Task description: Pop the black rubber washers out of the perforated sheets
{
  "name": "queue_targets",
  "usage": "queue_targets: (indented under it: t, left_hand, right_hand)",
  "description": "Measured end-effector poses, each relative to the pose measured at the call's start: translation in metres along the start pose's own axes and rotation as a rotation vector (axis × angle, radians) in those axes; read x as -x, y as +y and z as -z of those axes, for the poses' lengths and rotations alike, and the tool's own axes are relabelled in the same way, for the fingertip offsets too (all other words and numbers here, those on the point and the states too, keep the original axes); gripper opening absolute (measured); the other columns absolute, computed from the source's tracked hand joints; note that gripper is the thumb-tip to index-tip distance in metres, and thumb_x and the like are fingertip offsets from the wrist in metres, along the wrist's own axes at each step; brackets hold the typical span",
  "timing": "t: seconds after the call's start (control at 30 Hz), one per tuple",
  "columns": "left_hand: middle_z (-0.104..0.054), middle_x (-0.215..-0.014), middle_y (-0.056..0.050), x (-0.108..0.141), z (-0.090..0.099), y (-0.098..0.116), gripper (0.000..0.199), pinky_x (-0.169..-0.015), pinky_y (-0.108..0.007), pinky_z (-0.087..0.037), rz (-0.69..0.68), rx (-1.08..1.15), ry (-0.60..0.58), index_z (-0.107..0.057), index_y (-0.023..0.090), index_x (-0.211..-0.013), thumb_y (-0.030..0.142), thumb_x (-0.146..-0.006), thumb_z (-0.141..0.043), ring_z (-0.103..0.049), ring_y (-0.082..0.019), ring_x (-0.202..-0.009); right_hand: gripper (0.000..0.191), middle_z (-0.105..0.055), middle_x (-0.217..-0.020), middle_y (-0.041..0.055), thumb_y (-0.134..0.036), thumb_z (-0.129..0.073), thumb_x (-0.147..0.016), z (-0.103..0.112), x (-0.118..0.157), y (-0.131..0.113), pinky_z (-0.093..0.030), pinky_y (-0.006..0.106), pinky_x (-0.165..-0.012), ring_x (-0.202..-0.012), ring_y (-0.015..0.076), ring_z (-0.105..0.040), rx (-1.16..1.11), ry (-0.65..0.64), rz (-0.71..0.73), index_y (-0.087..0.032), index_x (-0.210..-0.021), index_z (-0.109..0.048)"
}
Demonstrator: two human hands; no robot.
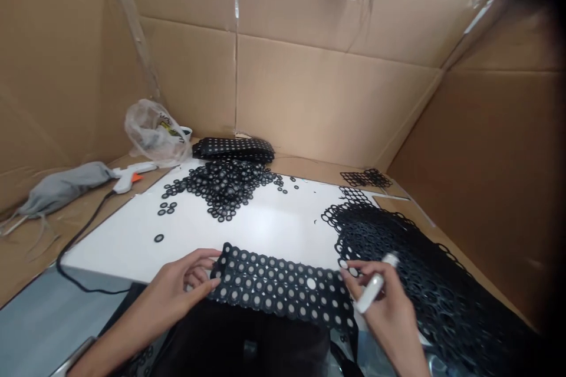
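Observation:
A black strip made of joined rings with pale centres [269, 282] is stretched between my two hands over the table's front edge. One centre on its right half is brighter white than the others. My left hand [183, 285] pinches the strip's left end between thumb and fingers. At the right end, my right hand [387, 300] grips the strip's upper corner with thumb and fingertips. The same hand also carries a white pen-like tube [371, 293], tucked slantwise among its fingers. The strip's right end hangs down a little below that hand.
Loose black rings [225, 185] lie heaped on the white board [274, 223], before a stack of dotted strips [236, 148]. Black ring netting [398, 247] is piled at right. A glue gun [128, 176] with a cord and a plastic bag [152, 132] lie left. Cardboard walls [309, 82] surround the table.

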State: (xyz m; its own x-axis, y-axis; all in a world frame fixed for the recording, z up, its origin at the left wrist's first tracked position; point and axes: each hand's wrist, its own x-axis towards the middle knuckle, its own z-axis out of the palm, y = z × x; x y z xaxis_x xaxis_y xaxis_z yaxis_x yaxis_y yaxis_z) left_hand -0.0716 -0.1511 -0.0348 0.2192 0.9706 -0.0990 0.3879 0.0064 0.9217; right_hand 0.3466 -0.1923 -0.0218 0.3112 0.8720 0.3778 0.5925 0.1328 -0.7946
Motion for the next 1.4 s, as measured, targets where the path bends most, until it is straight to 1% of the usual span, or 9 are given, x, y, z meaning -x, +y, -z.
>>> queue_targets:
  t: [0.1, 0.2, 0.27, 0.33, 0.47, 0.7, 1.0, 1.2, 1.4]
  left_hand:
    - [-0.075, -0.107, -0.008, -0.003, -0.006, -0.001, 0.059, -0.078, -0.032, -0.059, -0.029, 0.026, 0.085, -0.071, 0.022, -0.138, 0.055, -0.089, -0.078, -0.070, -0.021, -0.085]
    - [-0.076, -0.108, -0.009, -0.009, -0.002, 0.006, 0.062, -0.084, -0.033, -0.060, 0.009, 0.078, 0.045, -0.072, 0.022, -0.137, 0.058, -0.087, -0.080, -0.072, -0.024, -0.094]
    - [-0.077, -0.108, -0.009, -0.012, 0.004, 0.014, 0.064, -0.086, -0.034, -0.060, 0.052, 0.076, -0.044, -0.074, 0.021, -0.134, 0.062, -0.086, -0.080, -0.073, -0.026, -0.098]
    - [-0.077, -0.104, -0.009, -0.015, 0.007, 0.021, 0.064, -0.081, -0.033, -0.058, 0.072, 0.019, -0.110, -0.074, 0.018, -0.130, 0.066, -0.087, -0.078, -0.073, -0.026, -0.094]
    - [-0.073, -0.087, -0.004, -0.020, 0.004, 0.026, 0.055, -0.064, -0.028, -0.050, 0.039, -0.088, -0.122, -0.074, 0.018, -0.109, 0.070, -0.096, -0.065, -0.066, -0.020, -0.070]
    - [-0.056, -0.063, 0.004, -0.022, -0.006, 0.015, 0.048, -0.057, -0.025, -0.040, 0.012, -0.089, -0.026, -0.069, 0.022, -0.093, 0.068, -0.100, -0.060, -0.054, -0.016, -0.055]
    - [-0.058, -0.065, 0.004, -0.015, -0.019, 0.018, 0.046, -0.061, -0.026, -0.036, -0.092, -0.289, 0.141, -0.066, 0.024, -0.093, 0.066, -0.105, -0.052, -0.051, -0.016, -0.062]
    - [-0.062, -0.071, 0.002, -0.011, -0.020, 0.013, 0.044, -0.061, -0.026, -0.038, -0.124, -0.246, 0.185, -0.068, 0.024, -0.097, 0.064, -0.104, -0.054, -0.052, -0.016, -0.063]
    - [-0.057, -0.070, 0.002, -0.012, -0.014, 0.010, 0.049, -0.060, -0.025, -0.036, -0.055, -0.168, 0.178, -0.069, 0.023, -0.096, 0.071, -0.100, -0.058, -0.049, -0.017, -0.066]
  right_hand:
    - [0.048, -0.080, -0.098, 0.0105, -0.070, -0.069, -0.095, 0.021, -0.007, -0.007, -0.053, 0.034, -0.072, -0.077, 0.0242, -0.070, 0.023, 0.075, -0.100, -0.025, -0.087, -0.056]
    - [0.060, -0.069, -0.068, 0.0065, -0.074, -0.041, -0.107, 0.020, 0.001, -0.026, -0.043, 0.033, -0.055, -0.057, 0.0218, -0.058, -0.049, -0.086, -0.187, -0.024, -0.086, -0.066]
    - [0.071, -0.057, -0.054, 0.0012, -0.075, -0.022, -0.109, 0.000, 0.012, -0.047, -0.034, 0.033, -0.048, -0.047, 0.0219, -0.049, -0.161, -0.251, -0.224, -0.025, -0.106, -0.072]
    - [0.067, -0.059, -0.061, 0.0011, -0.069, -0.020, -0.113, -0.030, 0.023, -0.071, -0.040, 0.033, -0.057, -0.056, 0.0227, -0.054, -0.173, -0.330, -0.161, -0.027, -0.119, -0.072]
    - [0.046, -0.069, -0.088, 0.0042, -0.056, -0.037, -0.115, -0.089, 0.025, -0.110, -0.046, 0.032, -0.076, -0.082, 0.0224, -0.064, -0.217, -0.485, 0.046, -0.026, -0.105, -0.070]
    - [0.012, -0.062, -0.067, -0.0028, -0.021, -0.049, -0.099, -0.133, 0.004, -0.108, -0.038, 0.025, -0.059, -0.060, 0.0143, -0.049, -0.636, -0.815, -0.161, -0.022, -0.093, -0.059]
    - [0.016, -0.062, -0.065, -0.0035, -0.017, -0.046, -0.097, -0.137, 0.008, -0.104, -0.038, 0.024, -0.061, -0.059, 0.0136, -0.047, -0.592, -0.816, -0.157, -0.022, -0.092, -0.061]
    - [0.016, -0.072, -0.083, -0.0008, -0.018, -0.051, -0.101, -0.136, 0.008, -0.114, -0.045, 0.026, -0.074, -0.078, 0.0164, -0.064, -0.468, -0.863, 0.048, -0.023, -0.107, -0.065]
    - [0.014, -0.057, -0.057, -0.0047, -0.020, -0.046, -0.093, -0.133, 0.005, -0.106, -0.032, 0.024, -0.055, -0.052, 0.0130, -0.040, -0.681, -0.742, -0.220, -0.022, -0.087, -0.058]
